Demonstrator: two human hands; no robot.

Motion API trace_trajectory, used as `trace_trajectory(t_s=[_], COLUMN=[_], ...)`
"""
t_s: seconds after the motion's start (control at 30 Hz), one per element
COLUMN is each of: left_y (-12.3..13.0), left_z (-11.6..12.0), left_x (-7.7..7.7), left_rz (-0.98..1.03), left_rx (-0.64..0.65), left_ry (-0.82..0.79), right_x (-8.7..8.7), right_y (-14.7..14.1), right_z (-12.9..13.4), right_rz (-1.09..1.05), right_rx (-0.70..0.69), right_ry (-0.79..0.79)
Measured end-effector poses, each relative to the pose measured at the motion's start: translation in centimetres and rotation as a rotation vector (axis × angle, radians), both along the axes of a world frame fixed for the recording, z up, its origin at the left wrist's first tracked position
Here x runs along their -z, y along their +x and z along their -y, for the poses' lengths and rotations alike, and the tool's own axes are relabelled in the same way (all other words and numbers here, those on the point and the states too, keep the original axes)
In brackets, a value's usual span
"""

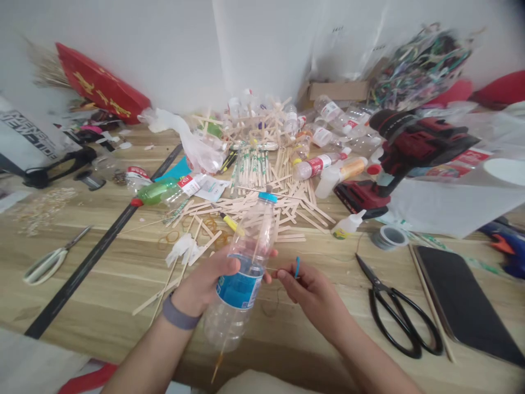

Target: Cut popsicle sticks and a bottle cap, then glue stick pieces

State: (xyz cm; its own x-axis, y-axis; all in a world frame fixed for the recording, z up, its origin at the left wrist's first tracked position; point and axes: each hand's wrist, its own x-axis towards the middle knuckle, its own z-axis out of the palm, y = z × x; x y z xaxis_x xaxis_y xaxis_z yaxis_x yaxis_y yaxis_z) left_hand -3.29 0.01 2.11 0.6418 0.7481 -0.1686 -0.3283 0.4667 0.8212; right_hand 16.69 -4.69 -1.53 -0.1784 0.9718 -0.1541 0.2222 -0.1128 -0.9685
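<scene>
My left hand [223,273] is closed around a clear plastic bottle [256,224] with a blue label and a blue cap, tilted away from me. A thin wooden stick [217,368] pokes out of the bottle's bottom end and seems to run up inside it. Close to the bottle's right side, my right hand [305,284] pinches a thin strand [270,269] that reaches toward the label. A small blue strip [297,267] stands up at the right hand's fingers; how it is held is unclear. Part of a fine loop of strand hangs below.
Black-handled scissors [396,312], a phone [463,301] and a tape roll [389,237] lie right. Beyond are a glue bottle [348,224], a cordless drill [402,158] and scattered craft sticks [303,202]. White-handled scissors [51,262] lie left of a black strip [94,257].
</scene>
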Motion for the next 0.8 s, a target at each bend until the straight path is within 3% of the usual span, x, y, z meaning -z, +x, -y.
trace_trajectory(t_s=[0.3,0.43,0.53,0.67,0.73,0.8], left_y=[0.6,0.7,0.7,1.6,2.4,3.2], left_z=[0.1,-0.4,-0.7,-0.4,0.0,0.4], left_x=[0.7,0.1,-0.2,0.6,1.1,1.5], left_rz=[0.080,0.012,-0.024,-0.037,-0.055,-0.075], left_rx=[-0.010,-0.297,-0.514,-0.709,-0.782,-0.812], left_ry=[-0.014,-0.028,-0.009,-0.009,-0.012,-0.019], right_x=[-0.1,-0.5,-0.5,0.1,0.4,0.4], right_y=[-0.6,2.3,6.1,8.4,7.2,5.2], right_z=[-0.7,-0.4,0.3,1.9,3.0,3.7], right_rz=[-0.059,-0.097,-0.098,0.369,0.490,0.459], right_rx=[-0.036,0.007,0.131,0.488,0.441,0.247], right_ry=[-0.081,-0.140,-0.204,0.089,0.142,0.130])
